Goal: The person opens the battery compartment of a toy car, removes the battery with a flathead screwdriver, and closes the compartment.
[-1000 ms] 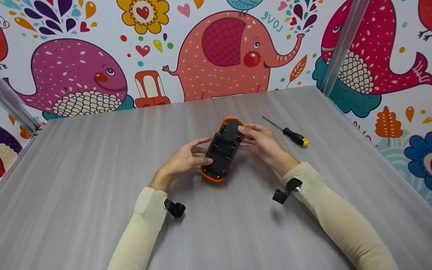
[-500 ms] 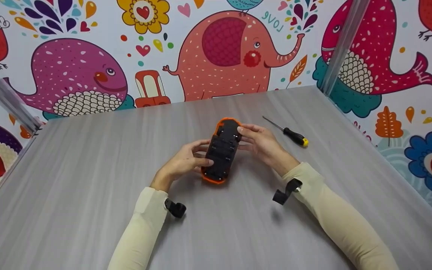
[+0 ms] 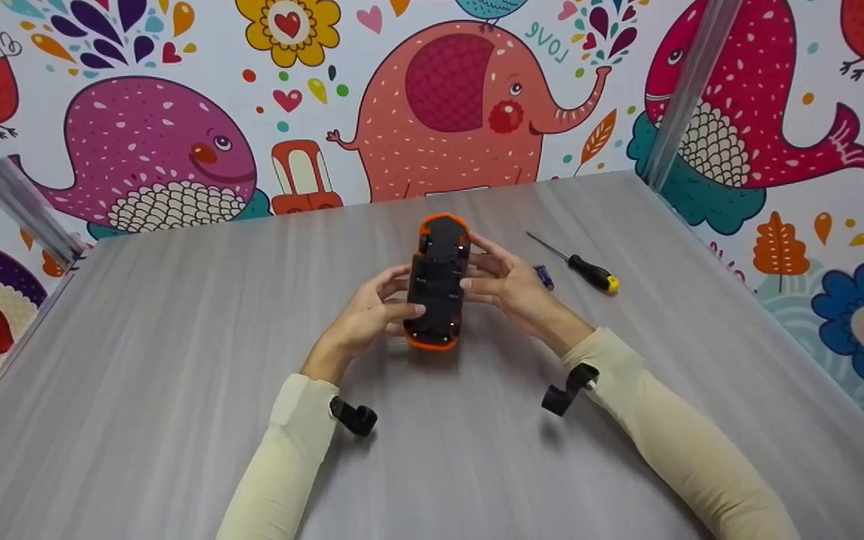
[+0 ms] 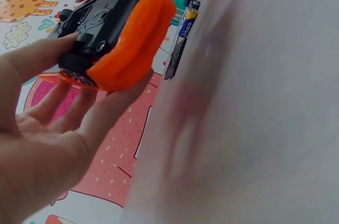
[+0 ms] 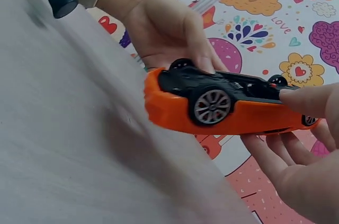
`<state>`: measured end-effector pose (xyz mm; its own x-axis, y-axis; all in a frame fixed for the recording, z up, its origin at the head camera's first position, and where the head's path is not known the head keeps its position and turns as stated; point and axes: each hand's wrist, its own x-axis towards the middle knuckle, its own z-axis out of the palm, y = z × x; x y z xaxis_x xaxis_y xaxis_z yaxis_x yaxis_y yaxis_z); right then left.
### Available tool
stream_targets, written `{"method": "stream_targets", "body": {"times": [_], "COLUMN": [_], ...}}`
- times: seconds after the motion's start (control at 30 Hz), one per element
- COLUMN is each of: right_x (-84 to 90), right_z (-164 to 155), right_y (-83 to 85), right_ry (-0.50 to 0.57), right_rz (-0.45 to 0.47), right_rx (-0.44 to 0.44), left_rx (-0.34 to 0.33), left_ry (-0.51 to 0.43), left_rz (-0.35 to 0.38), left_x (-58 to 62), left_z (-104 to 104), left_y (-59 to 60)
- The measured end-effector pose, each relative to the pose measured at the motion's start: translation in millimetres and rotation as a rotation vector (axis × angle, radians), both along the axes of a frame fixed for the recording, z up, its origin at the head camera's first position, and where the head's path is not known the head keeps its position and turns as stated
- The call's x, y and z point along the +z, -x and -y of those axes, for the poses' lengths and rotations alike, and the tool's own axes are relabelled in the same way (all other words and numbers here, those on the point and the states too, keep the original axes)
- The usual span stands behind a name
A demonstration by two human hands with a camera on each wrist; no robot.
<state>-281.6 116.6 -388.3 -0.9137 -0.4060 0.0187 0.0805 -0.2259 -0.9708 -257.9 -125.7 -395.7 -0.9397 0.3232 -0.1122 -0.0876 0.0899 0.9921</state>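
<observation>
An orange toy car (image 3: 438, 300) is held upside down above the table, its black underside turned up toward the head camera. My left hand (image 3: 364, 311) grips its near left side, thumb on the underside and fingers beneath. On the other side, my right hand (image 3: 518, 289) holds the car near its middle, thumb at the underside's edge. In the right wrist view a spoked wheel (image 5: 212, 106) shows on the orange body. An open recess (image 3: 438, 277) lies in the middle of the underside.
A screwdriver (image 3: 589, 273) with a black and yellow handle lies right of my right hand. Close to that hand is a battery (image 3: 544, 277). The left wrist view shows a flat black piece (image 4: 175, 59) beside the battery. Patterned walls (image 3: 214, 45) border the grey table (image 3: 139, 360).
The car has moved slightly away and left and turned straighter. My right thumb has shifted from its far end to its middle. The battery has come into view beside my right hand.
</observation>
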Motion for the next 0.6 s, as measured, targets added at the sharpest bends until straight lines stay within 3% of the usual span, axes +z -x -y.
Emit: {"method": "stream_targets", "body": {"times": [0.23, 0.6], "right_x": [-0.5, -5.5], "right_z": [1.7, 1.5], "right_y": [-2.2, -0.1], "right_ry": [-0.072, -0.115], "right_rz": [-0.04, -0.012], "right_rx": [0.043, 0.041], "left_rx": [0.007, -0.065], "left_ry": [-0.025, -0.068], "left_rz": [0.008, 0.058], "left_x": [-0.3, -1.3], "left_z": [-0.7, 2.6], "left_y": [0.2, 0.4]}}
